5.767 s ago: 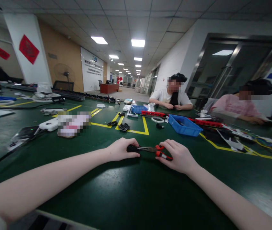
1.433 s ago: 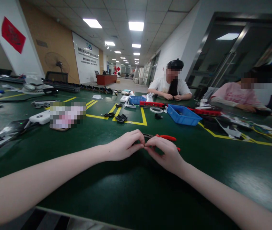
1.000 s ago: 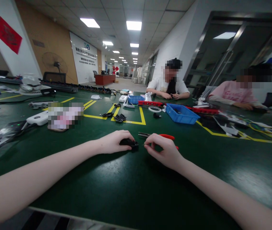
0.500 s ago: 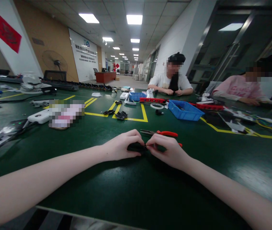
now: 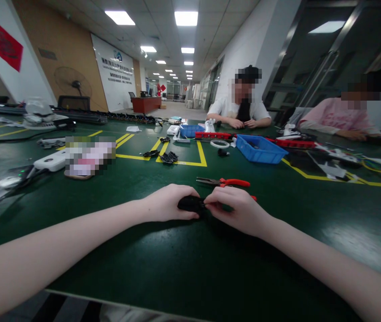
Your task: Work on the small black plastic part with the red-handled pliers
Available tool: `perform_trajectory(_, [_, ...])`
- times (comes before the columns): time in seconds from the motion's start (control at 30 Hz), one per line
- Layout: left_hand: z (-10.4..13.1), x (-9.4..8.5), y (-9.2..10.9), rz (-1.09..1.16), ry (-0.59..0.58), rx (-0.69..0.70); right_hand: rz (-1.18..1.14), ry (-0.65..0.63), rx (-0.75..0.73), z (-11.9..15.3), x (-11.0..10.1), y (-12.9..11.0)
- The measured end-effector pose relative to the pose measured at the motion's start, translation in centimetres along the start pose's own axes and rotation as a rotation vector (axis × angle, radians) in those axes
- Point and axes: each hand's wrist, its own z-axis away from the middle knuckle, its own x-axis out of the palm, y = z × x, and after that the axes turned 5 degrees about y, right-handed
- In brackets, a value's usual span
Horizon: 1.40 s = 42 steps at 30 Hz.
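My left hand [image 5: 173,203] is wrapped round a dark, rounded object [image 5: 190,204], thumb below and fingers above it. At that object's right end, my right hand [image 5: 232,208] pinches with thumb and forefinger; whatever sits between those fingertips is too small to make out. Both hands are low over the green table [image 5: 163,268]. Just beyond my right hand lie pliers [image 5: 233,182] with red handles, their jaws pointing left and one handle partly hidden behind the hand.
Black parts [image 5: 169,157] lie by yellow tape lines. A blue bin [image 5: 260,149] stands at the back right, a phone [image 5: 89,158] and a white power strip [image 5: 51,162] at the left. Two people sit across the table.
The dark object between my hands has turned a little and shows more of its surface. My hands stay in nearly the same place, and the camera view has tilted slightly downward.
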Motion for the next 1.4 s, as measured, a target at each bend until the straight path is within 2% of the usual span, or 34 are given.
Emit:
perform_trajectory(0.2, [-0.1, -0.3, 0.5, -0.045, -0.095, -0.079, -0.012, -0.061, -0.023, 0.1, 0.1, 0.0])
perform_trajectory(0.4, [-0.3, -0.7, 0.7, -0.057, -0.155, -0.119, -0.111, 0.018, 0.127, 0.1, -0.5, 0.0])
perform_trajectory(0.63, [-0.6, -0.7, 0.4, -0.07, -0.215, -0.099, -0.152, -0.094, 0.083, -0.3, -0.6, 0.1])
perform_trajectory(0.97, [-1.1, -0.9, 0.3, -0.003, -0.252, -0.109, -0.154, -0.151, 0.127, -0.5, -0.2, 0.4])
perform_trajectory(1.17, [-1.3, -0.8, 0.1, 0.023, -0.256, -0.131, -0.246, -0.044, 0.223, -0.8, -0.4, 0.2])
perform_trajectory(1.4, [-1.4, -0.8, 0.0, 0.043, -0.245, -0.133, -0.297, -0.14, 0.238, -1.0, -0.1, 0.4])
